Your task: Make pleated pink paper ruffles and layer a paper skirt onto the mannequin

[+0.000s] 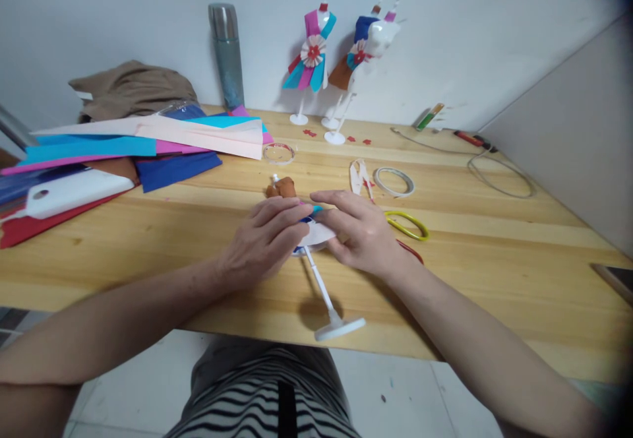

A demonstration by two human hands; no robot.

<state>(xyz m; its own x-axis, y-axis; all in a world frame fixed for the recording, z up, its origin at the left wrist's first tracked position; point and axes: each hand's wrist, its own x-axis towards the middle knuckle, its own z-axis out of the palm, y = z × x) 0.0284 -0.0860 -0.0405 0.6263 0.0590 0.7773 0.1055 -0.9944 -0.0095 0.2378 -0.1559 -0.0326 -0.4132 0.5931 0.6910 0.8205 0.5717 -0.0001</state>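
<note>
A miniature dress form (320, 280) lies tilted over the table, its white stand and round base towards me. Brown crepe paper (283, 188) wraps its top, and bits of blue, teal and white paper show between my hands. From the left side, my left hand (262, 237) is closed around its body. My right hand (361, 232) grips the other side, with its fingers against a white paper piece (319, 232) at the lower body. Most of the body is hidden under my fingers.
Decorated dress forms (312, 52) stand by the wall beside a thermos (227, 55). Colored paper sheets (198, 136) pile up at left. Right of my hands lie a tape roll (394, 182), yellow-handled scissors (408, 225) and pale paper strips (360, 177). A cable (475, 161) curls farther right.
</note>
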